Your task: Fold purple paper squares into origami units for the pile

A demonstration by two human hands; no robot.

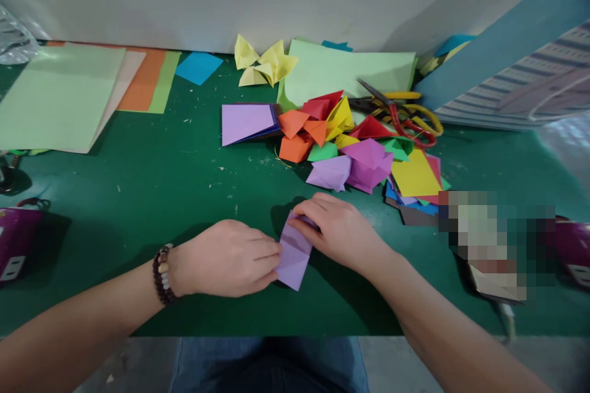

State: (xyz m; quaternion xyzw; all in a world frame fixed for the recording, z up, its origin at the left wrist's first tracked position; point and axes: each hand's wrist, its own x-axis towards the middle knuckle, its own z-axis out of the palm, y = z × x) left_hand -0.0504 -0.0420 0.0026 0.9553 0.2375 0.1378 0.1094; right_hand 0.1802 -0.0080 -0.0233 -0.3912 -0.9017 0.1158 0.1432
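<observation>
A small purple sheet of paper (295, 255) is held just above the green table, near its front edge, and looks folded. My left hand (235, 258), with a bead bracelet at the wrist, pinches its left edge. At the upper right edge my right hand (334, 227) grips the same paper between thumb and fingers. Fingertips cover parts of both edges. Beyond the hands lie folded paper pieces in orange (295, 146), lilac (329, 172) and magenta (369, 163). A stack of purple and blue paper (247, 123) rests to their left.
Red-handled scissors (401, 116) and yellow-handled ones lie behind the folded pieces. Large coloured sheets (59, 95) are at the left, yellow folded pieces (265, 64) by the wall. A blue striped box or bag (516, 67) stands back right. A blurred-out object (488, 245) lies at right.
</observation>
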